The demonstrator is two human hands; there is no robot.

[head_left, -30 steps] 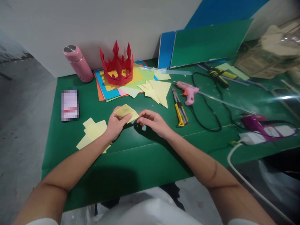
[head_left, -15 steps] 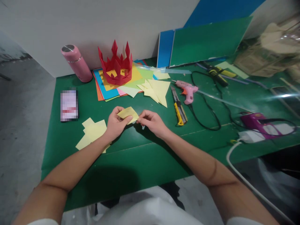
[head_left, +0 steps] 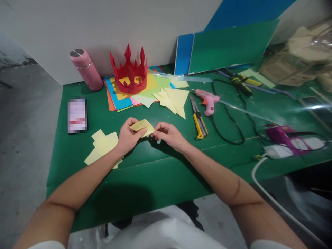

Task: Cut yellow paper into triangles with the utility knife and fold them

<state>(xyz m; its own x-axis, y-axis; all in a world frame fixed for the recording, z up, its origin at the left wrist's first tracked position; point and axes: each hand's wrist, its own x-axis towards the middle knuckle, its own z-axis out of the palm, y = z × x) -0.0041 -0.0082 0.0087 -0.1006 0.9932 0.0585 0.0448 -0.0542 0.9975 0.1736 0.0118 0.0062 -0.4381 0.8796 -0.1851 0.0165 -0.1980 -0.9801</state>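
My left hand (head_left: 127, 137) and my right hand (head_left: 168, 134) meet just above the green table (head_left: 160, 173), both pinching a small folded pale-yellow paper piece (head_left: 142, 126). The left fingers curl round its left side; the right fingertips grip its right corner. Several flat pale-yellow paper pieces (head_left: 102, 147) lie on the table directly left of my left wrist. More folded yellow triangles (head_left: 175, 98) lie beyond my hands. A red paper crown (head_left: 129, 72) stands on a stack of coloured paper sheets (head_left: 119, 98) at the back.
A pink bottle (head_left: 86, 69) stands back left, a phone (head_left: 77, 115) lies at the left. A yellow utility knife (head_left: 198, 117), pink glue gun (head_left: 209, 101) with black cable, and purple device (head_left: 285, 135) lie to the right. Green and blue boards (head_left: 228, 46) lean against the wall.
The yellow piece in my hands looks slightly smaller and more folded than a second ago. My right fingertips have closed onto its right corner. Both hands stay in place.
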